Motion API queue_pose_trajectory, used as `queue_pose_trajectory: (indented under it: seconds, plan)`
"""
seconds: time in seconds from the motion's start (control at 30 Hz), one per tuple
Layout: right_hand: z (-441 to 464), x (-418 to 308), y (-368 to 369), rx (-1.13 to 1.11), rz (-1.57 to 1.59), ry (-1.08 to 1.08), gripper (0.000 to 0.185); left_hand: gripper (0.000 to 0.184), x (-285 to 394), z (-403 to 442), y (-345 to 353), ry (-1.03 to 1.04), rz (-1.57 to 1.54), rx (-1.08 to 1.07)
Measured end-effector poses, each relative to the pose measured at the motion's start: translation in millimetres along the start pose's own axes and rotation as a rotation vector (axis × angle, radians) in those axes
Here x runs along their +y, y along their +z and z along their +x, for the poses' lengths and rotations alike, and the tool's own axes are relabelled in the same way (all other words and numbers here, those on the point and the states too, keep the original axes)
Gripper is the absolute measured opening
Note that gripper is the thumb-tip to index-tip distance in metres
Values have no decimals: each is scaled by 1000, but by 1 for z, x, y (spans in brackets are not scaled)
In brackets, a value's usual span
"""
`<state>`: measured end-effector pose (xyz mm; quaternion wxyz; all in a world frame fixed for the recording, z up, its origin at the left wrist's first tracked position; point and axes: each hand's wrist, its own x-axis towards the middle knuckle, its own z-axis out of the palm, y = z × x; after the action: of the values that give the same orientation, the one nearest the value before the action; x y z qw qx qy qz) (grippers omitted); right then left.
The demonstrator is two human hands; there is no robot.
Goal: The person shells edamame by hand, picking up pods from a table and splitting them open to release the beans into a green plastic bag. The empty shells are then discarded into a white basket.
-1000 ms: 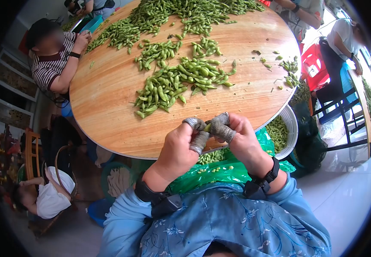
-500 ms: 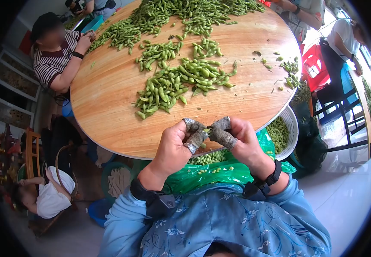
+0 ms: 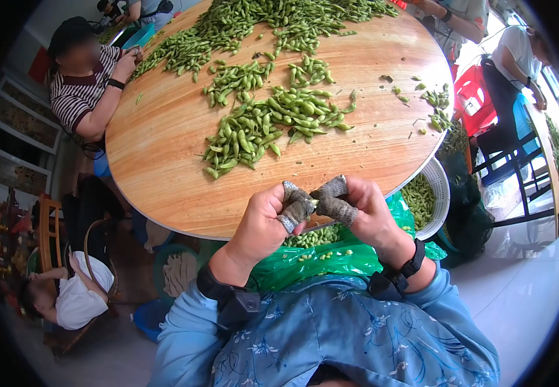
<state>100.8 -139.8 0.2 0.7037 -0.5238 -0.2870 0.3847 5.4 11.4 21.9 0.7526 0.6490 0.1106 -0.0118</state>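
Grey cloth coverings wrap the thumbs and forefingers of both hands, which meet above the table's near edge. A small green pod point(image 3: 315, 202), mostly hidden, shows between the fingertips. My left hand point(image 3: 263, 216) is closed in a pinch on it, and my right hand point(image 3: 364, 209) pinches from the other side. Beyond them on the round wooden table point(image 3: 169, 174) lies a loose pile of green pods point(image 3: 244, 137). Under the hands, more pods point(image 3: 315, 237) rest on a green plastic sheet point(image 3: 350, 258) over my lap.
A large pod heap point(image 3: 228, 32) covers the table's far side. A white basket point(image 3: 442, 193) of pods stands at the right below the table edge. A person in a striped shirt point(image 3: 76, 103) sits at the left; other people are around. A blue basin point(image 3: 150, 317) is on the floor.
Both hands stay at the table's near edge while their pinching fingers shift around the pod. The fingertips have moved slightly apart since the earliest frame. The table piles look the same.
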Motion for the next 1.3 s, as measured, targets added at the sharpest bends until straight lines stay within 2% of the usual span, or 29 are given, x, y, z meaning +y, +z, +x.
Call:
queue_pose_trajectory:
  seconds: [0.1,0.3,0.37,0.47,0.5,0.57,0.6,0.63,0.67,0.7,0.77,0.8,1.03,1.13,1.2,1.23,1.3]
  plan:
    - [-1,-2,0,-15,75,-11,19,9,1,1,0,-26,-101,-17]
    - [-4,-15,-1,-20,42,44,23,7,1,1,10,140,106,69]
    - [-3,-14,-1,-13,37,33,23,6,-8,3,11,295,236,116]
    - [-1,-7,-2,-12,35,7,23,5,-8,3,8,308,299,103]
    - [-1,-5,-3,-16,38,-6,23,5,-6,2,7,308,299,103]
    - [-1,-5,-2,-12,43,-21,22,4,1,0,4,75,132,21]
    - [-1,-4,-1,-7,49,-34,21,4,1,1,0,75,132,22]
    - [0,-4,-1,-7,50,-34,21,4,-1,2,-4,10,-12,-22]
    - [0,-3,-1,12,5,-44,19,5,-2,3,-6,-55,-155,-66]
    - [1,-3,-1,32,-40,-55,18,5,1,4,-3,-54,-154,-67]
    - [3,-1,3,80,-73,-63,16,5,6,3,8,149,224,263]
    - [4,0,5,129,-103,-67,14,7,2,3,8,203,345,293]
    - [4,-1,14,161,-260,-118,9,12,1,3,8,111,151,228]
    - [4,-1,15,174,-432,-183,7,12,3,3,9,50,48,222]
    - [4,5,17,195,-442,-285,7,13,-4,3,7,192,96,176]
    - [4,7,16,195,-442,-284,7,13,-7,4,7,191,95,176]
    - [5,11,14,190,-662,-423,7,15,-12,6,8,282,41,208]
